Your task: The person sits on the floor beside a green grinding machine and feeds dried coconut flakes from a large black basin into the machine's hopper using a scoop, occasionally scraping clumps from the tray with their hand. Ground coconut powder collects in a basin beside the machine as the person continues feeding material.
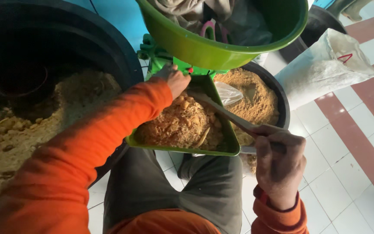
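A green tray [221, 130] on the green machine [156, 56] holds lumpy brown meal [182, 123]. The right hand [280, 162] is closed around a wooden stick [221, 110] poking into it; the left hand [174, 80] sits at the tray's far edge, its grip hidden. Black tubs [122, 56] on either side hold the same meal, and a green basin [204, 47] sits above.

The green tray [221, 110] looks like painted metal, smooth with a dull sheen. The crumbly tan meal [182, 123] in it is coarse, lumpy and matt. At twelve o'clock the green hopper [195, 47] is glossy and smooth. The stick [221, 112] in the right hand [280, 162] seems pale, bare wood. At nine o'clock the black tub [109, 47] is smooth plastic. The sleeve [87, 143] is soft orange cloth. At two o'clock the white sack [325, 65] is woven. The floor [347, 143] is glazed tile.
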### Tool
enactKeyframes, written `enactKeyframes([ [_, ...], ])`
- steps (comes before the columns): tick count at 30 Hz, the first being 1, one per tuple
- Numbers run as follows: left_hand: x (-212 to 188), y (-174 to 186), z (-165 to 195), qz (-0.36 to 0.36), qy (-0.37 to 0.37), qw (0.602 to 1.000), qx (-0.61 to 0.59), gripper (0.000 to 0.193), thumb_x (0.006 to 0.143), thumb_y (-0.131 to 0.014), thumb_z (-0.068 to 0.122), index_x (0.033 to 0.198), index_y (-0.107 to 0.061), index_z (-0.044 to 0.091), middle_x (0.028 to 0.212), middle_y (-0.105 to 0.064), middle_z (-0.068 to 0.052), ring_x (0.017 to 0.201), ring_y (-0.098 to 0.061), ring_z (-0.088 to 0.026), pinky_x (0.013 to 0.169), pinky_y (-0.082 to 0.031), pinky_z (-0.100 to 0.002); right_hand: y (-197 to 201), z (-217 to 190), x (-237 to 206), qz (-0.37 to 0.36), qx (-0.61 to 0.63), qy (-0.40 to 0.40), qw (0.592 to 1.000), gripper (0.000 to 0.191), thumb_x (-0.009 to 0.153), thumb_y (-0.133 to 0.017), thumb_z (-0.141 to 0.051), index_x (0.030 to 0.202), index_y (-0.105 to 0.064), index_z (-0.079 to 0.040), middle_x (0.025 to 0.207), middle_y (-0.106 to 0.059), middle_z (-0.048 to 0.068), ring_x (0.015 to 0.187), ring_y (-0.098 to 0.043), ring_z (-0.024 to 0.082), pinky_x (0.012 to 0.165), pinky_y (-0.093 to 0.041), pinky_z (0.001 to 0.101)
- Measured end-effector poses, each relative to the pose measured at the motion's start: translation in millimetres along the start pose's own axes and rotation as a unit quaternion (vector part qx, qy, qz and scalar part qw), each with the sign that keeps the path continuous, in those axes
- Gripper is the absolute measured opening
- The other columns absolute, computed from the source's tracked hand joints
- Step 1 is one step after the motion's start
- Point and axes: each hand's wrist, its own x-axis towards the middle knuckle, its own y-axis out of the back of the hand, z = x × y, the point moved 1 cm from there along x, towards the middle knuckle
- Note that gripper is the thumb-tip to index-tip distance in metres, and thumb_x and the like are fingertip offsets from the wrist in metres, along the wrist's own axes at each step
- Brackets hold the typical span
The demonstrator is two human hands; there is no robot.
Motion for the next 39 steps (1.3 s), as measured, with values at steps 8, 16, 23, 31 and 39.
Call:
enactKeyframes([
  [8, 2, -20, -6, -0.097, 0.028, 0.994, 0.049, 0.018, 0.084, -0.062, 0.009, 0.094, -0.078, 0.007, 0.102, -0.074, -0.012, 0.134, -0.044, -0.036, 0.11, -0.027, -0.065, -19, 16, -3, -0.008, -0.007, 0.046, 0.999, 0.017, 0.107, -0.058, 0.001, 0.114, -0.042, 0.002, 0.113, -0.072, 0.017, 0.094, -0.076, 0.019, 0.078, -0.061, 0.0278],
  [16, -10, -14, -6, -0.208, 0.061, 0.974, -0.069, 0.041, 0.079, -0.064, 0.006, 0.12, -0.07, 0.012, 0.123, -0.067, -0.011, 0.137, -0.041, -0.032, 0.103, -0.028, -0.069, -13, 10, -5, 0.005, -0.038, 0.032, 0.999, 0.021, 0.104, -0.064, 0.0, 0.111, -0.044, 0.001, 0.111, -0.074, 0.015, 0.088, -0.076, 0.02, 0.075, -0.06, 0.0292],
  [23, -18, -1, -17, -0.076, 0.05, 0.993, -0.075, 0.034, 0.077, -0.066, 0.008, 0.111, -0.072, 0.012, 0.12, -0.069, -0.007, 0.135, -0.047, -0.023, 0.097, -0.03, -0.055, -27, 14, -5, -0.024, -0.009, 0.042, 0.999, 0.019, 0.099, -0.065, 0.002, 0.11, -0.049, 0.003, 0.108, -0.073, 0.019, 0.084, -0.077, 0.022, 0.072, -0.06, 0.0281],
  [31, -32, 22, -8, -0.154, -0.01, 0.986, 0.056, 0.015, 0.074, -0.074, 0.02, 0.085, -0.075, 0.011, 0.101, -0.075, -0.005, 0.139, -0.042, -0.027, 0.101, -0.03, -0.053, -21, 20, -11, 0.01, 0.003, 0.037, 0.999, 0.022, 0.104, -0.062, 0.003, 0.112, -0.041, 0.002, 0.112, -0.072, 0.018, 0.091, -0.075, 0.022, 0.077, -0.059, 0.0294],
  [39, -34, 4, -9, -0.019, -0.056, 0.995, 0.08, 0.008, 0.072, -0.068, 0.012, 0.072, -0.077, 0.014, 0.093, -0.072, 0.0, 0.117, -0.05, -0.027, 0.096, -0.035, -0.059, -32, 18, -9, -0.039, -0.013, 0.035, 0.999, 0.018, 0.1, -0.065, 0.0, 0.109, -0.05, -0.001, 0.11, -0.074, 0.017, 0.084, -0.075, 0.025, 0.072, -0.058, 0.0302],
])
